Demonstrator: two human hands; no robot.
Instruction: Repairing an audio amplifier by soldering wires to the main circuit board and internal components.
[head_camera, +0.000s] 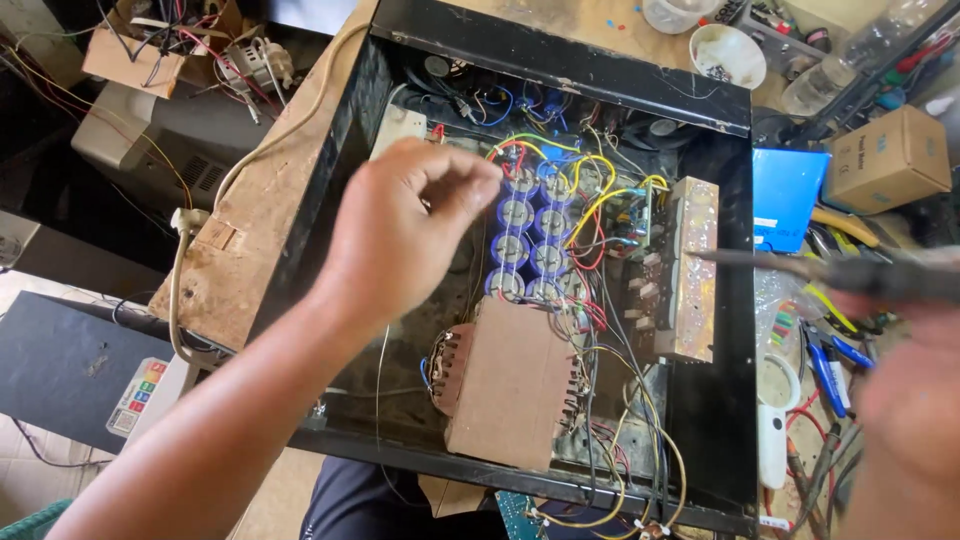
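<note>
The left hand (400, 235) covers the chassis (720, 400) floor beneath it, and its fingertips hide part of the nearest capacitors (528, 245). The right hand (915, 400) is blurred and cut by the right edge (its grip cannot be read). The tool (800, 265) above it is smeared; its tip is unclear.

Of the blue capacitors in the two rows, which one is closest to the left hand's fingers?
The top capacitor of the left row: the fingers of the left hand are right beside it, while the other capacitors lie further down or in the right row.
</note>
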